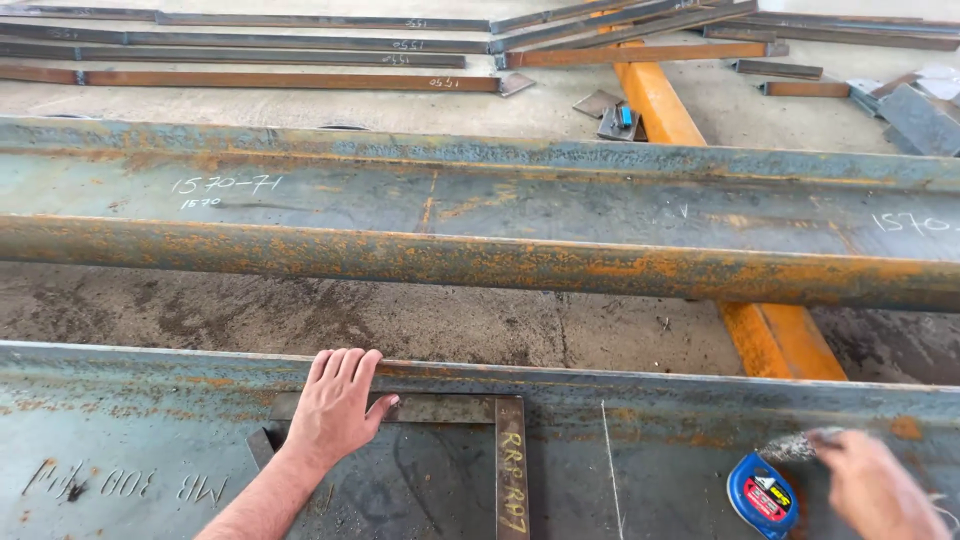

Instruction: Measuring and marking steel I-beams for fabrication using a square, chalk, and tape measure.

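**Inspector:** The left hand point(335, 405) lay flat, fingers spread and released, pressing a dark flat steel L-shaped square point(480, 425) against the web of the near rusted blue-grey steel beam point(130, 440), just under its upper flange edge.

**Assistant:** And the right?

**Inspector:** The right hand point(875, 485) was blurred at the frame's edge, clenched on a short grey marking stick point(795, 447), beside a round blue-and-red tape measure point(762, 495) resting on the same web. A white scribed line point(610, 460) ran between square and tape.

**Assistant:** How would the square handle?

**Inspector:** Judged stiff, fairly heavy for its size, and liable to slide on the gritty plate. Flat palm pressure over the corner suited it; for lifting, either leg offered a firm edge.
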